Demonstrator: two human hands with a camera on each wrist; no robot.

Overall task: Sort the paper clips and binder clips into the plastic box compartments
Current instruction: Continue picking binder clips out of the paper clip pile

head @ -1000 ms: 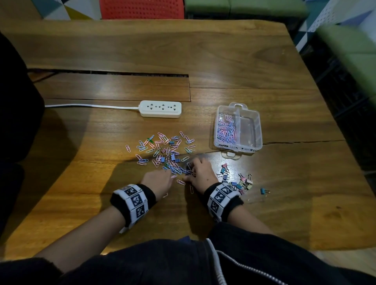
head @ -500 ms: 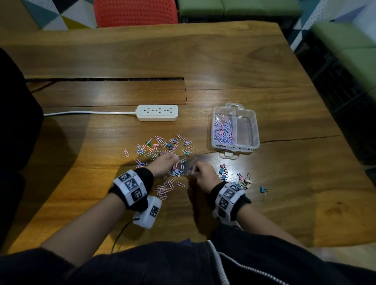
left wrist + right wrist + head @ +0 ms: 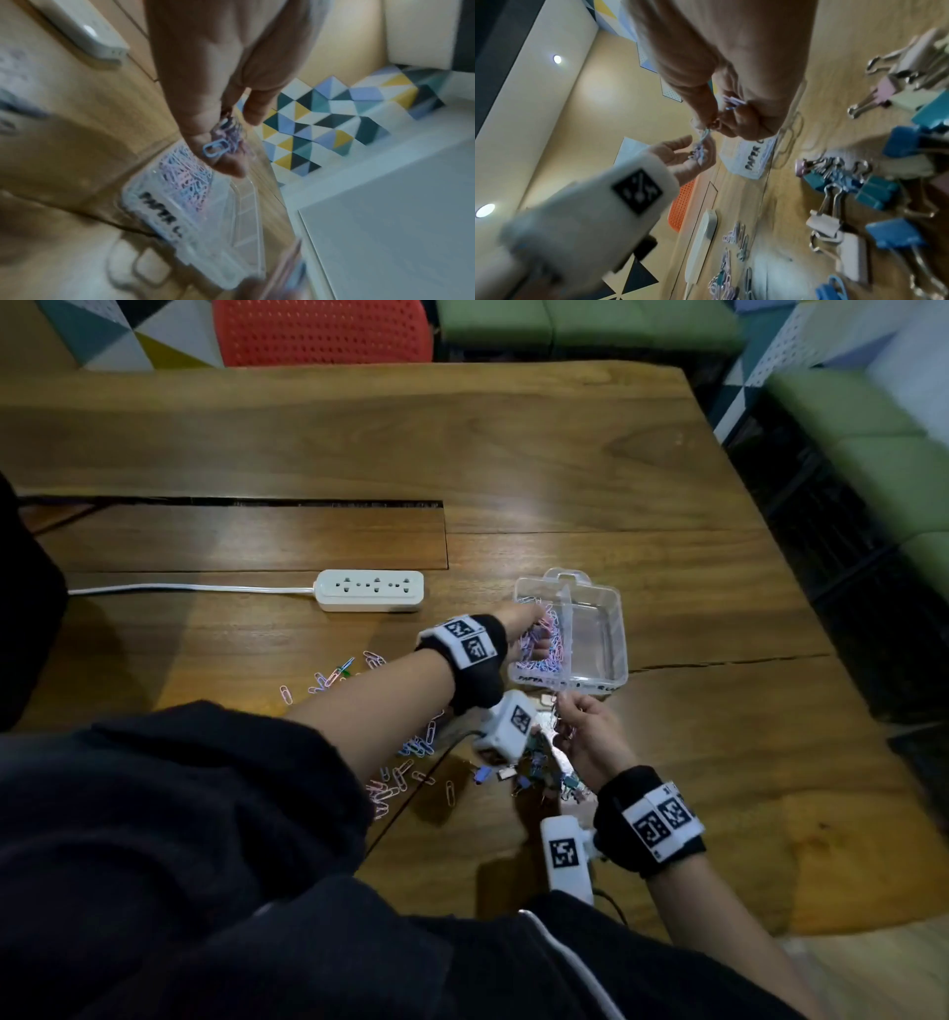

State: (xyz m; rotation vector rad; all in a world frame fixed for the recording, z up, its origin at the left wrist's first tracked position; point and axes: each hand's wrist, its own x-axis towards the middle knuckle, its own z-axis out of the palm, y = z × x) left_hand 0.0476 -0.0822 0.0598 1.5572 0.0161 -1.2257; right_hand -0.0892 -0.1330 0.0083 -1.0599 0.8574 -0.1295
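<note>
A person's left hand point(image 3: 531, 634), fingers bunched around a clutch of pastel paper clips point(image 3: 226, 134), hovers over the clear plastic box point(image 3: 616, 629) near the table's point(image 3: 565, 454) right edge, poised above its labelled paper-clip compartment; the right hand point(image 3: 590, 737) pinches more clips just short of the box, binder clips point(image 3: 875, 182) waiting beside it.

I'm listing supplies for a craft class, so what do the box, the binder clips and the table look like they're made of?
Plastic box: clear, glossy plastic; the wood shows through its walls.
Binder clips: probably painted metal bodies in blue, teal, pink and white, with shiny bare wire handles.
Table: wood, or perhaps a wood veneer; grain, a crack and a soft sheen show.
</note>
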